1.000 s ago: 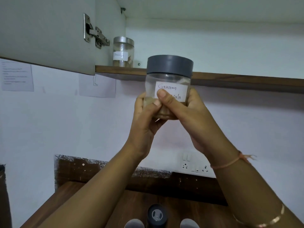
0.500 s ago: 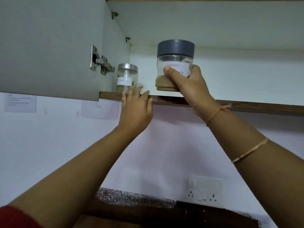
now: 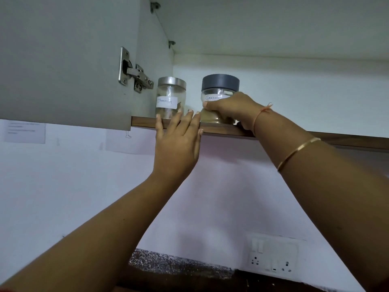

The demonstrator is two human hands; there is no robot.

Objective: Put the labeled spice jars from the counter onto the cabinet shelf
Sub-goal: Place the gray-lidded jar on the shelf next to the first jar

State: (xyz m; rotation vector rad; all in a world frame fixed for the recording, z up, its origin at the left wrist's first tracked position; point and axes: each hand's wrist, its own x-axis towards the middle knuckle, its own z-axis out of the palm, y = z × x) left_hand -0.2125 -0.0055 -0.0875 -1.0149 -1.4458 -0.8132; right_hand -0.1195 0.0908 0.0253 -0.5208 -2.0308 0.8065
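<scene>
Head view: nearest the camera, the left hand (image 3: 177, 142) lay open and flat, fingers spread, fingertips on the front edge of the cabinet shelf (image 3: 227, 131), gripping nothing. Just beyond, the right hand (image 3: 233, 109) was wrapped around the lower body of the grey-lidded jar (image 3: 220, 89), label reading "Garam", which sat on the shelf. Left of it, slightly apart, stood a steel-lidded jar (image 3: 171, 98) with a white label, beside the door hinge (image 3: 134, 75).

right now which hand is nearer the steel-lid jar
Left. The left hand rests on the shelf edge just below the steel-lid jar; the right hand grips the grey-lid jar beside it.
</scene>
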